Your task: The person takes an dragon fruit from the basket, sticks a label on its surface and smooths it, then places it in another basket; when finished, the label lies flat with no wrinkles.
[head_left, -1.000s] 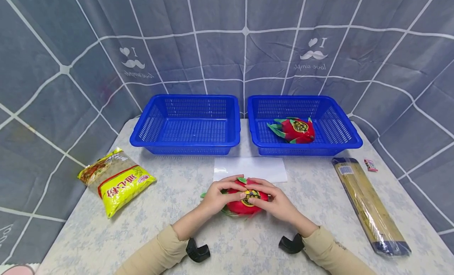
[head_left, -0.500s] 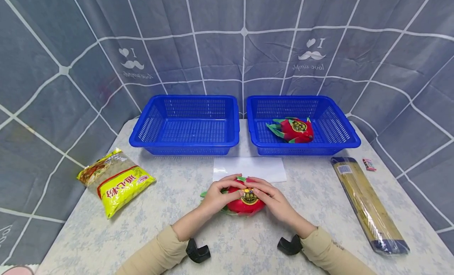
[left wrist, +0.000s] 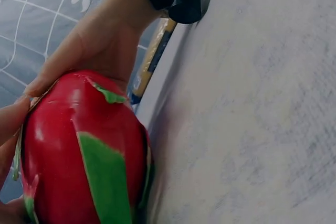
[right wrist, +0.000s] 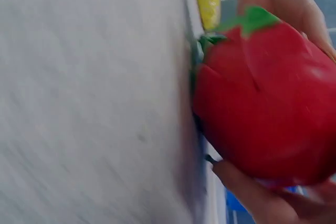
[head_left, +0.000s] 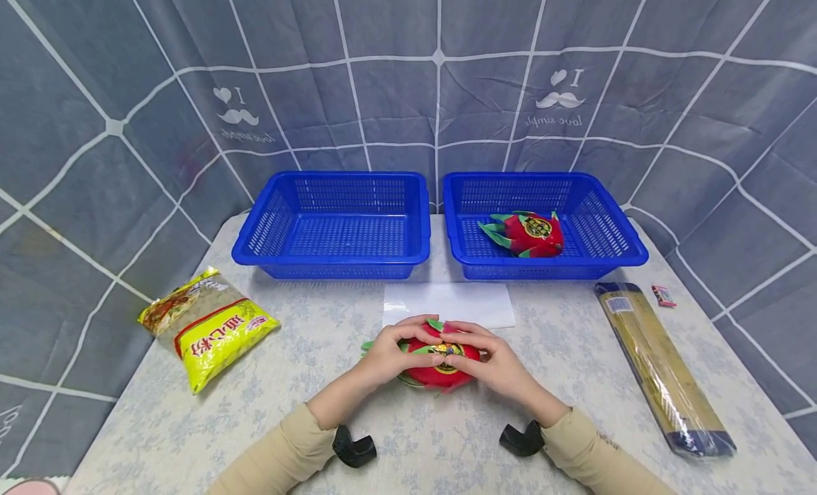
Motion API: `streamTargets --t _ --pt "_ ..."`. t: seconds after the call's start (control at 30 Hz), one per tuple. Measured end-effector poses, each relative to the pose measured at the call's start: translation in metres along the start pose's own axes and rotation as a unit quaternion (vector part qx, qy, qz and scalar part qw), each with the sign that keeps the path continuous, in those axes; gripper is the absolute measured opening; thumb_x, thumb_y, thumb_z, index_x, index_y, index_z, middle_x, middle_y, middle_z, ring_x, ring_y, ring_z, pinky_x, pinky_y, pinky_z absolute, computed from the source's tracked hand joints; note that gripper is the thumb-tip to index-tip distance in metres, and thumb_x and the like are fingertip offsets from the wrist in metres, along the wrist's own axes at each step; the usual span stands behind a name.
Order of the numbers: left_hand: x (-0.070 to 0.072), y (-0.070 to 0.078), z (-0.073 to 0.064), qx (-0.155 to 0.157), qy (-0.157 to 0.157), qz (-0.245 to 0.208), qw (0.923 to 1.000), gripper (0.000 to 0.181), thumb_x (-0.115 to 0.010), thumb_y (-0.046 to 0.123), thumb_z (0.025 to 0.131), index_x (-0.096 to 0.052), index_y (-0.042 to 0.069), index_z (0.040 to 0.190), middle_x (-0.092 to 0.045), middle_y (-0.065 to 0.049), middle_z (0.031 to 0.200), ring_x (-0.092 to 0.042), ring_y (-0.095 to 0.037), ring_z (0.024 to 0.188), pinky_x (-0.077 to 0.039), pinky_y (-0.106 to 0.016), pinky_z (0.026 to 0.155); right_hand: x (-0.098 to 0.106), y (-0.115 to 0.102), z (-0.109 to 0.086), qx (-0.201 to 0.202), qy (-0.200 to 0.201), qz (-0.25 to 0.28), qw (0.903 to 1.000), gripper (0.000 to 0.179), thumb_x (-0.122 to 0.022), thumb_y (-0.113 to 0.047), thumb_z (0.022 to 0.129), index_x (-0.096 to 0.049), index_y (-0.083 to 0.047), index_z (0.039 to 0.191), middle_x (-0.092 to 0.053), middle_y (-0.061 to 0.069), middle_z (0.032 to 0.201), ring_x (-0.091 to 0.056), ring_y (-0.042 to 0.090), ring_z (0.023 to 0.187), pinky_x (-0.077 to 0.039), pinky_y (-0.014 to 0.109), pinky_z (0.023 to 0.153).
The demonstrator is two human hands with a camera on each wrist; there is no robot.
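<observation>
A red dragon fruit (head_left: 440,379) with green scales and a black-and-gold label lies between both hands, near the middle of the table. My left hand (head_left: 388,354) curves round its left side, while my right hand (head_left: 504,367) holds the right side. The thumbs meet over the label and partly hide it. Up close in the left wrist view, the dragon fruit (left wrist: 68,145) shows smooth glossy skin and a broad green scale. The right wrist view shows the fruit (right wrist: 268,103) with fingers above and below it, close to the tabletop.
Two blue baskets stand at the back; the right basket (head_left: 549,271) holds another dragon fruit (head_left: 542,236), beside the left basket (head_left: 338,271). A white sheet (head_left: 447,303) lies before them. A yellow macaroni bag (head_left: 213,332) sits left; a noodle pack (head_left: 664,367) and small packet (head_left: 664,296) lie right.
The dragon fruit has turned slightly in the hands, and its label has shifted a little. The thumbs have moved over the label, covering more of it than half a second ago.
</observation>
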State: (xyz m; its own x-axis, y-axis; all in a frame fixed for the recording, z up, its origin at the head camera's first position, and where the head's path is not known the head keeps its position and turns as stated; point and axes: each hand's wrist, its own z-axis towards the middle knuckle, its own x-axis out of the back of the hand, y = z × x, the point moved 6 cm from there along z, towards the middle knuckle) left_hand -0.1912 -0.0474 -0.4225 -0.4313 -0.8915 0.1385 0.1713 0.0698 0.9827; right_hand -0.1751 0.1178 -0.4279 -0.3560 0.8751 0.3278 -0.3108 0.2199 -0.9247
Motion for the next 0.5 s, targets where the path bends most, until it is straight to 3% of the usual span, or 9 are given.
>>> streamTargets --t 0.13,0.27,0.33,0.5 --pt "0.0019 -0.0026 0.002 0.027 -0.026 -0.041 0.9985 0.024 -0.073 0.006 0.08 -0.069 -0.006 0.101 -0.05 -0.012 0.136 -0.038 -0.028 0.131 -0.036 -0.039 0.102 0.0022 0.0012 0.0005 -0.007 -0.068 0.005 0.9976 0.039 -0.066 -0.016 0.089 -0.06 -0.01 0.127 -0.039 0.013 0.143 -0.038 0.036 0.128 -0.048 0.029 0.087" --pt "0.0039 -0.0035 0.0029 0.047 -0.037 -0.065 0.9961 0.025 -0.07 0.008 0.083 -0.068 -0.008 0.103 -0.048 -0.012 0.138 -0.036 -0.028 0.132 -0.04 -0.035 0.098 0.0036 0.0017 -0.0005 -0.007 -0.126 0.003 0.992 0.042 -0.058 -0.015 0.094 -0.052 -0.011 0.135 -0.03 0.013 0.148 -0.034 0.036 0.131 -0.044 0.029 0.093" --pt "0.0043 -0.004 0.0029 0.048 -0.036 -0.068 0.9959 0.025 -0.07 0.008 0.083 -0.068 -0.008 0.102 -0.049 -0.011 0.137 -0.037 -0.027 0.132 -0.041 -0.036 0.097 0.0042 0.0022 -0.0007 -0.002 -0.129 0.01 0.9915 0.039 -0.057 -0.013 0.094 -0.054 -0.011 0.134 -0.03 0.014 0.149 -0.031 0.036 0.132 -0.042 0.028 0.095" --pt "0.0045 -0.0025 0.0017 -0.008 -0.006 -0.022 0.9997 0.015 -0.072 0.006 0.081 -0.069 -0.006 0.09 -0.055 -0.014 0.13 -0.043 -0.03 0.127 -0.036 -0.045 0.101 0.0049 0.0014 -0.0002 0.027 -0.09 0.052 0.9942 0.025 -0.062 -0.005 0.09 -0.067 -0.002 0.114 -0.038 0.019 0.144 -0.032 0.039 0.132 -0.044 0.027 0.094"
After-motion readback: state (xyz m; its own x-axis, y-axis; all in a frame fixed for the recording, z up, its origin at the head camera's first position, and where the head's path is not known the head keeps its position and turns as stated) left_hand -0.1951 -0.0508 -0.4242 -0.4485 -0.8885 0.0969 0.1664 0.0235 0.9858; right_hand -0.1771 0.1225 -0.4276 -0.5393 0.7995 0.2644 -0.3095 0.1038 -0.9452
